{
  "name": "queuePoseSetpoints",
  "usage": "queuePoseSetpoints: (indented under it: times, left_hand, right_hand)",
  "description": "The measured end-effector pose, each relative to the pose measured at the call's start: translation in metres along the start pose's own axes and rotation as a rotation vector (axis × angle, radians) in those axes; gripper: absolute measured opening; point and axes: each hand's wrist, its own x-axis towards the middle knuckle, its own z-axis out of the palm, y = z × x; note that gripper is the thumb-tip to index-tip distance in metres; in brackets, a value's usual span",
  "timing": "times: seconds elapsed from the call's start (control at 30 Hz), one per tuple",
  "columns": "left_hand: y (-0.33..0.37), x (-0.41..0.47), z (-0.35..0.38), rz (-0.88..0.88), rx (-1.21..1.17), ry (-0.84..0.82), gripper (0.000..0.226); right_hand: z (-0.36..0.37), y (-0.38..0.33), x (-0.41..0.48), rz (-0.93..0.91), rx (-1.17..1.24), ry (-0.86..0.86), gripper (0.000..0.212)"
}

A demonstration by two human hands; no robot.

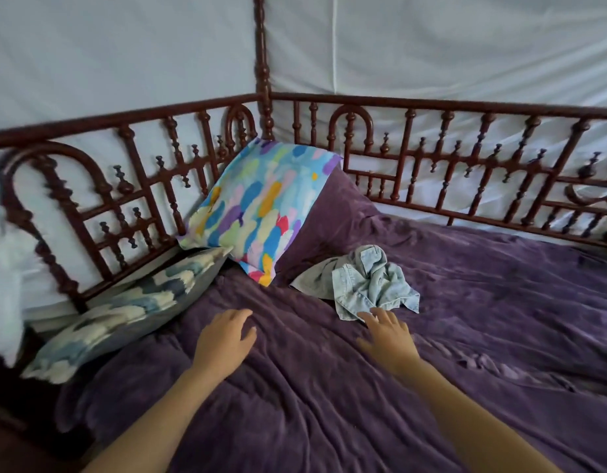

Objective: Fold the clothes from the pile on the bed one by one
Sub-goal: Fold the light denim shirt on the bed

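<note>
Two hands stretch over the purple blanket (322,397) on the bed. The left hand (223,339) is open with relaxed fingers just above or on the cover, holding nothing. The right hand (387,332) is spread and grips nothing, its fingertips at the near edge of the crumpled pale denim garment (373,281), heaped near the bright pillow (261,206). No folded piece shows, so folding here seems not yet begun.

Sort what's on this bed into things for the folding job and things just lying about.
Job: crumpled pale-blue denim garment; grey cloth beside it.
Lying about: multicoloured paint-daub pillow; blue-and-cream patterned pillow; dark red turned-wood railing.
</note>
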Motion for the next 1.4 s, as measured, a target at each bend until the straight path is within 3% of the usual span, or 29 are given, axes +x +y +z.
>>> queuePoseSetpoints:
  times: [0.23,0.57,0.73,0.9,1.17,1.23,1.4]
  left_hand:
    - [-0.039,0.033,0.039,-0.088,0.007,-0.121,0.044]
    - [-0.058,0.162,0.109,0.058,-0.074,-0.335,0.044]
    - [-0.057,0.213,0.148,0.008,-0.144,-0.42,0.044]
    - [-0.055,0.226,0.189,-0.018,-0.196,-0.506,0.044]
    - [-0.062,0.257,0.225,-0.086,-0.262,-0.475,0.04]
    - [-0.062,0.26,0.23,-0.096,-0.276,-0.465,0.039]
    - [-0.061,0.261,0.237,-0.115,-0.3,-0.465,0.038]
  right_hand:
    - [0.047,-0.011,0.06,0.066,0.039,-0.152,0.055]
    - [0.086,0.0,0.116,0.433,0.098,-0.258,0.053]
    - [0.102,0.011,0.161,0.544,0.153,-0.267,0.053]
    - [0.131,0.027,0.21,0.604,0.216,-0.274,0.064]
    - [0.184,0.051,0.27,0.726,0.177,-0.334,0.108]
    - [0.192,0.052,0.279,0.725,0.106,-0.356,0.101]
    - [0.187,0.07,0.284,0.666,0.083,-0.238,0.049]
